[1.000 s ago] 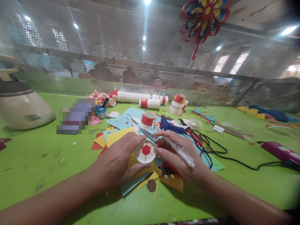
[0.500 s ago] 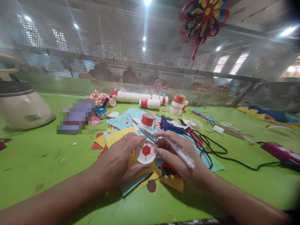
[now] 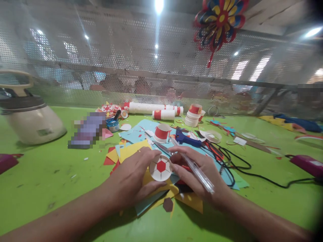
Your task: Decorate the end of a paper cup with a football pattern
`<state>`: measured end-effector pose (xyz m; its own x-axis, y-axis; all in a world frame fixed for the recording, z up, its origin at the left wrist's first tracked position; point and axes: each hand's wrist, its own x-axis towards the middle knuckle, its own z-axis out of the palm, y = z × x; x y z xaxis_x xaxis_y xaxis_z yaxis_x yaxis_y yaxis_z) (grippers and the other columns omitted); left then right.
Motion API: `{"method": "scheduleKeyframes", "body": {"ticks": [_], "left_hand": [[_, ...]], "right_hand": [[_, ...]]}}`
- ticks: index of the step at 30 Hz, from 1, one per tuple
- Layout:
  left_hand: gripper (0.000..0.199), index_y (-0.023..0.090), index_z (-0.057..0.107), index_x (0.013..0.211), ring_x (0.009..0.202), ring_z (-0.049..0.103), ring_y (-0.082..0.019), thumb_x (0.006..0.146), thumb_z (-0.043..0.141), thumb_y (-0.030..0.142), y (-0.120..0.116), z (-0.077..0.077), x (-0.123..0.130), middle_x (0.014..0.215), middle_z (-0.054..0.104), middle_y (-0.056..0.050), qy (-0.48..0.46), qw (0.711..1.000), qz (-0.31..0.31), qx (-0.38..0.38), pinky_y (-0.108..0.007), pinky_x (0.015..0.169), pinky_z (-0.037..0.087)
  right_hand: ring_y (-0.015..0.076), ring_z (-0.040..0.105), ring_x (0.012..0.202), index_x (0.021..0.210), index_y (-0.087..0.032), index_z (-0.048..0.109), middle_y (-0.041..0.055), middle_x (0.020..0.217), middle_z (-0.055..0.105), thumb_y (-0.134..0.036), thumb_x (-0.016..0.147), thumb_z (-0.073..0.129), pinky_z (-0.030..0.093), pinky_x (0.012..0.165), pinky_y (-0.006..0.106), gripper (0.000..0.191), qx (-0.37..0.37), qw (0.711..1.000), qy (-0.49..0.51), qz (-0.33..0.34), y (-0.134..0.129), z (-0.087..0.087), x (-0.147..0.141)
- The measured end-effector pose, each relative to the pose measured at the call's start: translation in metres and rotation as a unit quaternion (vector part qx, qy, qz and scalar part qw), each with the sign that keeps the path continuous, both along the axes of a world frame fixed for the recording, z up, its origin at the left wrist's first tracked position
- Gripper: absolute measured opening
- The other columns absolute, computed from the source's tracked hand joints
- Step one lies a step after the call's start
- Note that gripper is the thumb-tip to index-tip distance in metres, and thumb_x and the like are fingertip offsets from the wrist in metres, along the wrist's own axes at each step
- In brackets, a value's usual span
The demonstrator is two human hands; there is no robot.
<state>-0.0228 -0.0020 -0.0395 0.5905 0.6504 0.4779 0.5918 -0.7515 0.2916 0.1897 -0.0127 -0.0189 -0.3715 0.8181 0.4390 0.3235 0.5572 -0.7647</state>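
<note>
Between thumb and fingers, my left hand (image 3: 137, 174) holds a round white paper disc (image 3: 153, 173) by its left side. A red hexagon (image 3: 161, 166) sits at the disc's centre, with dark lines running from its corners to the rim. My right hand (image 3: 199, 168) grips a clear-barrelled pen (image 3: 195, 169), its fingertips at the disc's right edge. Just beyond the hands lie scissors (image 3: 161, 147) and a red-and-white paper cup (image 3: 162, 133). Coloured paper sheets (image 3: 132, 150) spread beneath, and a brown hexagon (image 3: 168, 204) lies nearer me.
A blue glue gun (image 3: 186, 138) with black cord (image 3: 242, 164) lies beyond my right hand. Stacked paper cups (image 3: 164, 115) stand at the back. A blue jar (image 3: 112, 124), a blurred-out phone-like slab (image 3: 88, 131) and a large pale container (image 3: 35, 122) are on the left.
The whole view has shifted slightly, so everything sits a little lower and further right. Both hands keep their hold on the disc and the pen.
</note>
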Motion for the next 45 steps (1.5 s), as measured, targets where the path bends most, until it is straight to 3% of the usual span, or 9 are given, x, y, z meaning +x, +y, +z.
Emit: {"method": "scheduleKeyframes", "body": {"ticks": [16, 23, 28, 33, 45], "left_hand": [[0.045, 0.02, 0.04, 0.116, 0.087, 0.059, -0.023, 0.084, 0.062, 0.043, -0.0016, 0.0034, 0.001, 0.098, 0.057, -0.007, -0.004, 1.0, -0.002, -0.007, -0.038, 0.073, 0.051], [0.04, 0.02, 0.043, 0.113, 0.088, 0.06, -0.023, 0.084, 0.063, 0.039, -0.0042, 0.0063, 0.003, 0.099, 0.059, -0.007, -0.015, 1.0, -0.005, -0.017, -0.037, 0.073, 0.051], [0.046, 0.022, 0.04, 0.119, 0.094, 0.06, -0.024, 0.083, 0.065, 0.036, -0.0039, 0.0066, 0.0035, 0.106, 0.059, -0.008, -0.023, 0.999, -0.013, -0.027, -0.038, 0.078, 0.051], [0.063, 0.027, 0.025, 0.137, 0.106, 0.057, -0.025, 0.086, 0.061, 0.035, -0.0048, 0.0056, 0.0029, 0.119, 0.055, -0.01, -0.017, 0.999, -0.033, -0.023, -0.04, 0.086, 0.05], [0.049, 0.026, 0.036, 0.126, 0.097, 0.06, -0.022, 0.085, 0.063, 0.031, -0.0068, 0.0053, 0.0016, 0.109, 0.059, -0.007, -0.027, 0.999, -0.041, -0.018, -0.035, 0.08, 0.05]], "right_hand": [[0.0116, 0.058, 0.065, 0.117, -0.017, 0.053, 0.0013, 0.079, 0.065, -0.021, 0.088, 0.055, 0.048, 0.06, 0.023, 0.029, 0.004, 1.0, -0.009, 0.016, 0.0001, -0.0038, 0.0019], [0.0121, 0.056, 0.064, 0.114, -0.017, 0.055, 0.0022, 0.079, 0.064, -0.026, 0.086, 0.058, 0.047, 0.059, 0.025, 0.029, -0.034, 0.999, -0.003, 0.007, 0.0017, -0.0021, 0.0004], [0.0126, 0.056, 0.064, 0.113, -0.018, 0.055, 0.0016, 0.078, 0.063, -0.026, 0.086, 0.06, 0.047, 0.059, 0.025, 0.029, -0.057, 0.998, 0.01, 0.008, 0.0031, -0.0026, 0.003], [0.0132, 0.058, 0.066, 0.114, -0.019, 0.055, 0.002, 0.08, 0.064, -0.027, 0.086, 0.06, 0.047, 0.059, 0.024, 0.029, -0.083, 0.996, 0.032, 0.012, 0.0046, -0.0034, 0.0044], [0.0128, 0.053, 0.065, 0.114, -0.017, 0.054, 0.0019, 0.078, 0.06, -0.025, 0.088, 0.055, 0.044, 0.057, 0.024, 0.027, -0.074, 0.996, 0.038, 0.026, 0.0032, -0.0011, 0.0046]]}}
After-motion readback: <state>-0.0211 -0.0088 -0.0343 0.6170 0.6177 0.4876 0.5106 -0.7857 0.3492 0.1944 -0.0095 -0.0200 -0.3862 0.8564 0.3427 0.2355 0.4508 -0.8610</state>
